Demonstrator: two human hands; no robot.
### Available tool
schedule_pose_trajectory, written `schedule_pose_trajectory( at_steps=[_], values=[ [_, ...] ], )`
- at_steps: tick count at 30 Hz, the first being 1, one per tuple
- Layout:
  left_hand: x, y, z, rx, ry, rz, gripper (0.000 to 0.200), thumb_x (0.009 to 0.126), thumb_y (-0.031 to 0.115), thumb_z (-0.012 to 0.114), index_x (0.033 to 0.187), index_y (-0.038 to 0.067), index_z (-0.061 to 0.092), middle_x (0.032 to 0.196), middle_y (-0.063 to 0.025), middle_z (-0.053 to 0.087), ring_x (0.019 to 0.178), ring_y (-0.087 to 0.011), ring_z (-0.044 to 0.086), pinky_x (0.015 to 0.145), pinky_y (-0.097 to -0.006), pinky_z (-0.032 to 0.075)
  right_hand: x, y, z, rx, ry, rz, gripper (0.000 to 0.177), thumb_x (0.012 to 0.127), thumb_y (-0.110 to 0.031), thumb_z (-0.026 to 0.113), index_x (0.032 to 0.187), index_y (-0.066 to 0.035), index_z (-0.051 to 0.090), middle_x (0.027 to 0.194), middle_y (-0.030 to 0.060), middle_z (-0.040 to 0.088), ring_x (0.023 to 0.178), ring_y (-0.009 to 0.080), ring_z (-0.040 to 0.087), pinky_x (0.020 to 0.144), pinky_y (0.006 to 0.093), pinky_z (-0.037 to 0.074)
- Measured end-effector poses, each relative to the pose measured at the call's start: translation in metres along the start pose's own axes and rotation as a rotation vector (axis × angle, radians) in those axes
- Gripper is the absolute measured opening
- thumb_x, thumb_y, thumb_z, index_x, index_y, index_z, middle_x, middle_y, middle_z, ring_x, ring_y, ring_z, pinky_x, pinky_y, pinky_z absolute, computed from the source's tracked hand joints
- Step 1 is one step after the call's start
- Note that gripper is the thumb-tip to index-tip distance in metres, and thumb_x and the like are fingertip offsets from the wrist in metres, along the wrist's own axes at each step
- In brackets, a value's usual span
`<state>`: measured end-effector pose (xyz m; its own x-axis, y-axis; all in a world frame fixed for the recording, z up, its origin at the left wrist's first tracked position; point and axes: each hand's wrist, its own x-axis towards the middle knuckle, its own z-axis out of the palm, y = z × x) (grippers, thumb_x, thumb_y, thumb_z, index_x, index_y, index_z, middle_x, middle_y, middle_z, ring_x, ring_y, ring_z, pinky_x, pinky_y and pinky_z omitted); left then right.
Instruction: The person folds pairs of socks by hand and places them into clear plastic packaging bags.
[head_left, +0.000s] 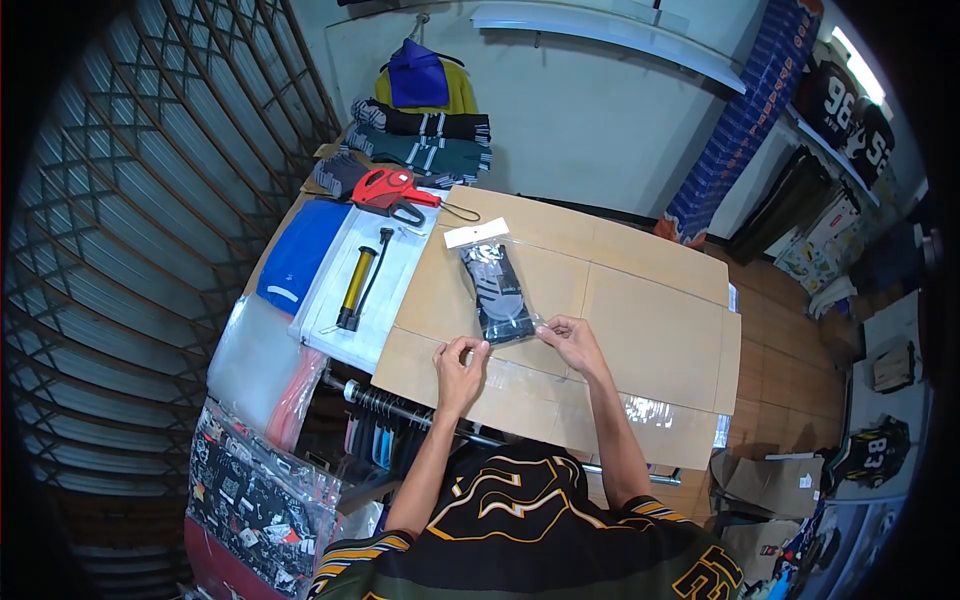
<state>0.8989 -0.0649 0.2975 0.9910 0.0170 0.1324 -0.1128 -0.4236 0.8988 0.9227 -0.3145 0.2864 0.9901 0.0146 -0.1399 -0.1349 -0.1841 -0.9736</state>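
A clear plastic packet (497, 290) with a white header strip lies flat on the cardboard, slightly tilted. Inside it is a folded black and grey fabric item whose kind I cannot make out. My left hand (460, 374) is closed in a pinch at the packet's lower left corner, thumb and fingertip together. At the lower right corner, my right hand (573, 346) pinches the edge of the clear plastic. Both forearms reach forward from the near side of the table.
Flattened cardboard (650, 330) covers the tabletop. To the left lie a yellow and black hand pump (354, 288), a red tool with a black handle (388, 192) and a blue plastic-wrapped pack (304, 252). Folded clothes (425, 150) are stacked behind. A clothes rail (410, 405) runs below the near edge.
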Motion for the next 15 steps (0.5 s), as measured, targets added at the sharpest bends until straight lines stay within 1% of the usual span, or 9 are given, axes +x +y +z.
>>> schedule_pose_trajectory(
  at_steps=[2, 4, 8, 10, 11, 12, 13, 14, 15],
  values=[
    [0.002, -0.005, 0.005, 0.010, 0.041, 0.003, 0.026, 0.097, 0.027, 0.069, 0.089, 0.002, 0.071, 0.086, -0.0119, 0.073, 0.088, -0.0283, 0.066, 0.110, -0.0466, 0.033, 0.001, 0.003, 0.005, 0.029, 0.042, 0.002, 0.022, 0.091, -0.021, 0.079, 0.089, 0.001, 0.074, 0.084, 0.0063, 0.075, 0.074, 0.0101, 0.065, 0.070, 0.0275, 0.052],
    [0.004, -0.011, 0.011, 0.053, 0.180, 0.104, 0.030, 0.095, 0.021, 0.071, 0.079, -0.003, 0.066, 0.074, -0.0158, 0.068, 0.066, -0.0259, 0.058, 0.074, -0.0416, 0.047, 0.002, 0.007, 0.010, -0.010, 0.080, 0.004, 0.024, 0.091, -0.023, 0.079, 0.088, 0.000, 0.073, 0.081, 0.0064, 0.074, 0.072, 0.0100, 0.065, 0.068, 0.0278, 0.052],
    [0.008, -0.022, 0.016, 0.049, 0.194, 0.087, 0.030, 0.097, 0.020, 0.069, 0.078, -0.003, 0.062, 0.071, -0.0162, 0.065, 0.063, -0.0238, 0.055, 0.066, -0.0393, 0.046, 0.000, 0.012, 0.025, -0.088, 0.241, -0.050, 0.031, 0.089, -0.030, 0.080, 0.083, 0.000, 0.073, 0.071, 0.0077, 0.072, 0.065, 0.0111, 0.064, 0.061, 0.0298, 0.050],
    [0.008, -0.027, 0.018, 0.106, 0.212, 0.078, 0.025, 0.097, 0.018, 0.068, 0.083, -0.001, 0.061, 0.072, -0.0151, 0.064, 0.063, -0.0204, 0.056, 0.060, -0.0370, 0.045, -0.005, 0.001, 0.029, -0.157, 0.277, -0.023, 0.030, 0.090, -0.027, 0.079, 0.080, 0.000, 0.070, 0.071, 0.0070, 0.071, 0.065, 0.0100, 0.063, 0.061, 0.0285, 0.049],
    [0.007, -0.023, 0.018, 0.105, 0.212, 0.080, 0.025, 0.097, 0.018, 0.068, 0.083, -0.001, 0.061, 0.072, -0.0151, 0.064, 0.063, -0.0204, 0.056, 0.060, -0.0370, 0.045, -0.007, -0.004, 0.031, -0.225, 0.311, 0.006, 0.031, 0.092, -0.024, 0.078, 0.076, 0.000, 0.068, 0.070, 0.0063, 0.071, 0.065, 0.0089, 0.062, 0.060, 0.0272, 0.049],
    [0.005, -0.020, 0.018, 0.030, 0.215, 0.018, 0.021, 0.098, 0.018, 0.064, 0.086, 0.001, 0.061, 0.077, -0.0139, 0.064, 0.071, -0.0255, 0.057, 0.077, -0.0407, 0.041, -0.008, -0.005, 0.033, -0.224, 0.313, 0.006, 0.031, 0.092, -0.024, 0.078, 0.076, 0.000, 0.068, 0.070, 0.0063, 0.071, 0.065, 0.0089, 0.062, 0.060, 0.0272, 0.049],
    [0.004, -0.016, 0.018, -0.046, 0.218, -0.043, 0.018, 0.099, 0.019, 0.061, 0.089, 0.004, 0.062, 0.082, -0.0127, 0.063, 0.078, -0.0307, 0.057, 0.094, -0.0443, 0.038, -0.008, -0.006, 0.036, -0.220, 0.357, -0.004, 0.034, 0.088, -0.029, 0.078, 0.074, 0.000, 0.070, 0.065, 0.0091, 0.069, 0.060, 0.0132, 0.062, 0.058, 0.0311, 0.048],
    [0.002, -0.014, 0.017, -0.046, 0.219, -0.041, 0.018, 0.099, 0.019, 0.061, 0.089, 0.004, 0.062, 0.082, -0.0127, 0.063, 0.078, -0.0307, 0.057, 0.094, -0.0443, 0.038, -0.008, -0.006, 0.037, -0.216, 0.400, -0.015, 0.037, 0.085, -0.033, 0.078, 0.071, 0.000, 0.072, 0.060, 0.0118, 0.067, 0.055, 0.0174, 0.063, 0.055, 0.0350, 0.048],
    [-0.001, -0.013, 0.017, 0.031, 0.201, 0.059, 0.014, 0.100, 0.016, 0.059, 0.095, 0.004, 0.064, 0.085, -0.0118, 0.064, 0.083, -0.0306, 0.060, 0.097, -0.0444, 0.037, -0.009, -0.005, 0.039, -0.216, 0.401, -0.015, 0.037, 0.085, -0.033, 0.078, 0.071, 0.000, 0.072, 0.060, 0.0118, 0.067, 0.055, 0.0174, 0.063, 0.055, 0.0350, 0.048]
  ],
)
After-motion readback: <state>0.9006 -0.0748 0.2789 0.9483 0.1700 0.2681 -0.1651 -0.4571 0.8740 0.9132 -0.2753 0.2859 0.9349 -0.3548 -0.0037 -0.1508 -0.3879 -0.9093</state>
